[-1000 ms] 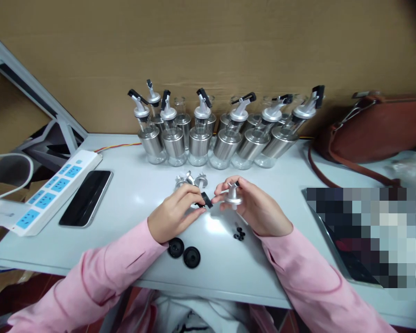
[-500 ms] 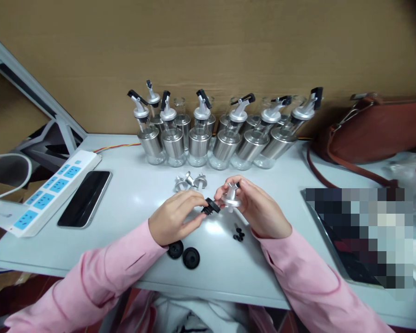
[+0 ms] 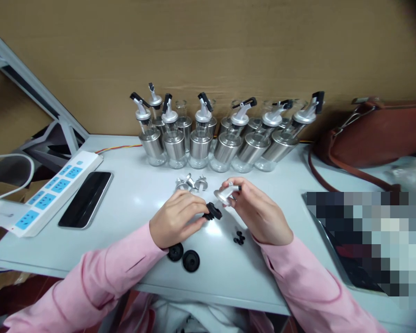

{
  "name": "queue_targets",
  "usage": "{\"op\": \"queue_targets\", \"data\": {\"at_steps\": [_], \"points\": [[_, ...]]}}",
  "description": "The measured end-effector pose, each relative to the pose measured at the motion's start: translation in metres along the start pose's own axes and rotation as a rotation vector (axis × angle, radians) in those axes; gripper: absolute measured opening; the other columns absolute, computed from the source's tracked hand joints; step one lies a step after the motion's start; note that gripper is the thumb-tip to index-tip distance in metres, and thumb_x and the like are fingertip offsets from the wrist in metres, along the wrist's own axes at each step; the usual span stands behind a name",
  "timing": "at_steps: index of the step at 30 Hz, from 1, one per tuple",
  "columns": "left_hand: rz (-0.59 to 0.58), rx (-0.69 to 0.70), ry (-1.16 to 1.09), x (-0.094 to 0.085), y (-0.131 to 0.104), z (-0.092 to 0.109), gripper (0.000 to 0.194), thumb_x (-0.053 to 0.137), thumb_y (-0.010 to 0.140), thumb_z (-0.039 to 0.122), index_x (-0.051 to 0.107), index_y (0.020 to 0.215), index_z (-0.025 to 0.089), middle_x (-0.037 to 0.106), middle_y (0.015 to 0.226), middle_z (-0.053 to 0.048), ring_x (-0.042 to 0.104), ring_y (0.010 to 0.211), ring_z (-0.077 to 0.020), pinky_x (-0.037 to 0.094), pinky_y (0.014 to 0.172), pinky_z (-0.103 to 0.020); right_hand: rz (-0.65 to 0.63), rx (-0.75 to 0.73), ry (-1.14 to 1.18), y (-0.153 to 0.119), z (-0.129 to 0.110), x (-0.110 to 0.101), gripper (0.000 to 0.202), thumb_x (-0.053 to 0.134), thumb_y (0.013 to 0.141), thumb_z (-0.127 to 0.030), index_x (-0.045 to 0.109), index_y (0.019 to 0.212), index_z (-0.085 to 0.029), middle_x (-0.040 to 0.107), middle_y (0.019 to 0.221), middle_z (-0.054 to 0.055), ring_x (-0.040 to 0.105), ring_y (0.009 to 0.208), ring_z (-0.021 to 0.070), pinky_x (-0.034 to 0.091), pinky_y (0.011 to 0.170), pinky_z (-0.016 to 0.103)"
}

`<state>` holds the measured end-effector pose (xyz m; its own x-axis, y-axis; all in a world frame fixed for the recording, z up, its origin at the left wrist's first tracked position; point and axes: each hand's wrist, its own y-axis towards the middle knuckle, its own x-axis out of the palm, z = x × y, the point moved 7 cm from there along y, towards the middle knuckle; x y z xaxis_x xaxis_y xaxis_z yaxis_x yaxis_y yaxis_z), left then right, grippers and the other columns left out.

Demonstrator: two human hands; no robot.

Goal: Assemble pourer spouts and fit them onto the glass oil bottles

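Between its thumb and fingers my left hand pinches a black ribbed stopper, its wide flange turned toward the right. Close by on the right, my right hand grips a silver pourer spout, tilted with its disc base facing the stopper. The two parts are very near each other; I cannot tell whether they touch. Several more silver spouts lie behind my left hand. Two black stoppers rest in front of it. A small group of black plugs sits below my right hand.
Several glass bottles with steel sleeves stand along the cardboard wall, many with lever pourers. On the left are a power strip and a phone. A brown bag and a dark tablet-like device lie at the right.
My right hand has tipped the spout over, so its base now faces left toward the stopper. The stopper has shifted slightly right and tilted. The view has moved slightly.
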<state>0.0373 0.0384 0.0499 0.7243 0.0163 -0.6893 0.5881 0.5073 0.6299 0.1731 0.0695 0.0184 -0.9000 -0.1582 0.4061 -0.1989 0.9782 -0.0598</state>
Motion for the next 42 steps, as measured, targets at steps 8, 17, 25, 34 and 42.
{"op": "queue_targets", "data": {"at_steps": [8,17,25,34,42], "points": [[0.044,-0.01,-0.013,-0.003,-0.001,0.0,0.012,0.053,0.083,0.012,0.049,0.094,0.015,0.063,0.085,-0.007,0.059,0.081,-0.0165,0.047,0.076,-0.036,-0.027,0.021,0.003,-0.003,-0.001,0.003,0.02,0.056,0.079,-0.04,0.063,0.084,-0.021,0.052,0.09,0.004,0.048,0.073,0.0167,0.042,0.066,0.031],[0.07,-0.02,0.045,-0.005,-0.001,0.001,0.01,0.052,0.083,0.015,0.047,0.092,0.018,0.063,0.082,-0.004,0.059,0.076,-0.0146,0.046,0.079,-0.036,-0.067,0.092,-0.004,-0.003,0.005,0.006,0.023,0.06,0.076,-0.042,0.062,0.083,-0.021,0.055,0.086,0.003,0.05,0.072,0.0165,0.042,0.069,0.032],[0.124,-0.065,0.084,-0.009,-0.001,-0.004,0.012,0.052,0.083,0.015,0.044,0.092,0.017,0.06,0.085,-0.006,0.055,0.079,-0.0169,0.046,0.077,-0.038,-0.06,0.102,-0.026,-0.002,0.006,0.004,0.027,0.062,0.075,-0.045,0.061,0.085,-0.021,0.055,0.079,0.002,0.051,0.074,0.0168,0.041,0.067,0.03],[0.129,-0.09,-0.001,-0.008,-0.004,-0.008,0.022,0.048,0.083,0.01,0.042,0.103,0.017,0.058,0.094,-0.009,0.055,0.088,-0.0189,0.047,0.078,-0.037,-0.045,0.155,0.018,-0.002,0.012,0.006,0.031,0.067,0.069,-0.047,0.061,0.084,-0.021,0.055,0.067,0.0,0.053,0.065,0.015,0.044,0.066,0.031],[-0.034,-0.006,-0.02,0.003,-0.001,-0.005,0.046,0.046,0.077,0.014,0.038,0.122,0.014,0.056,0.112,-0.013,0.053,0.105,-0.0226,0.045,0.088,-0.039,-0.142,0.184,0.071,-0.004,0.017,0.011,0.029,0.071,0.069,-0.043,0.063,0.085,-0.021,0.056,0.071,-0.001,0.052,0.067,0.0119,0.045,0.068,0.027]]}}
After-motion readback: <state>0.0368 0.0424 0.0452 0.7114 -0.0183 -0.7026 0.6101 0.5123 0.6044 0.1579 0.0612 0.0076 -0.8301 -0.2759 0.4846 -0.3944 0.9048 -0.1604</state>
